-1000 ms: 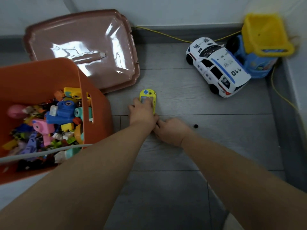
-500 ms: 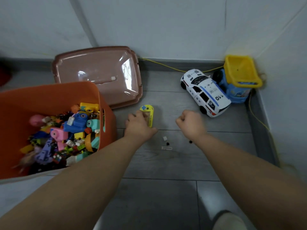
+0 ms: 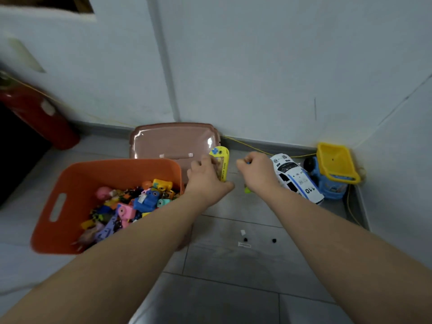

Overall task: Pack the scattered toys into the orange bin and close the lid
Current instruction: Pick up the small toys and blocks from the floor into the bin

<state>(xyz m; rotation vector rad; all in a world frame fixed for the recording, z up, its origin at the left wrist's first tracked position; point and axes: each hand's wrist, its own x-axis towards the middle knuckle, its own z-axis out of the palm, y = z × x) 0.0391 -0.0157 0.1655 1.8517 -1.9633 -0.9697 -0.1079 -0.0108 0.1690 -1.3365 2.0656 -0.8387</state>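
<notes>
The orange bin (image 3: 70,183) stands open on the left of the floor. Its heap of mixed toys lies below the rim, so it looks to have room for more. Its lid (image 3: 173,141) lies flat behind it at the foot of the wall, likely parked there until packing ends. In the far right corner of the floor a white police car (image 3: 297,178) and a blue-and-yellow dump truck (image 3: 334,169) sit close together, not yet packed. Both forearms reach forward, backs of the hands up. The left hand (image 3: 205,181), just past the bin's far right corner, grips a yellow water game (image 3: 222,164) by its long edge. The toy stands on end in front of the lid's right corner, and I judge it is lifted for the short carry leftward into the bin. The right hand (image 3: 257,171), beside the car's nose, is curled round small pieces (image 3: 248,162). A blue speck shows at the thumb and a green one below the hand, and I cannot tell what else it holds. A few white and black bits (image 3: 244,240) lie loose mid-floor, nearer the person.
</notes>
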